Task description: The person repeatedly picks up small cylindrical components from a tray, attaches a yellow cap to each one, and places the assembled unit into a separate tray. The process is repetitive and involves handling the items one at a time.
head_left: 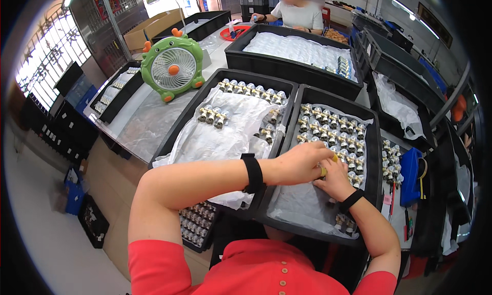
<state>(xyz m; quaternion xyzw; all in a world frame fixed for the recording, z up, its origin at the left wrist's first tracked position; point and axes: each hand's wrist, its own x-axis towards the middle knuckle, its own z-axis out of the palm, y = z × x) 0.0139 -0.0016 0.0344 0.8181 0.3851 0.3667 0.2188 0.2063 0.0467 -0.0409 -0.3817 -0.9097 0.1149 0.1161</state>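
Observation:
My left hand [302,163] reaches across over the right-hand black tray [378,164], its fingers bent and closed. Close against it is my right hand [334,181], also with curled fingers. Yellow covers [323,171] show on fingertips where the hands meet. Whatever lies between the fingers is hidden. Beyond and beside the hands, rows of small brass-and-silver fittings [333,122] with dark ends stand on white sheeting [297,205]. To the left, a second black tray [179,123] holds similar fittings [213,116] along its far end and right side, on a white sheet.
A green fan [173,69] stands on the table at left. Behind the trays is a larger black bin [236,57]; across from me sits a person [297,13]. At right are loose fittings [391,159], a blue box [411,177] and pens [408,224]. Another fittings tray [197,228] sits below.

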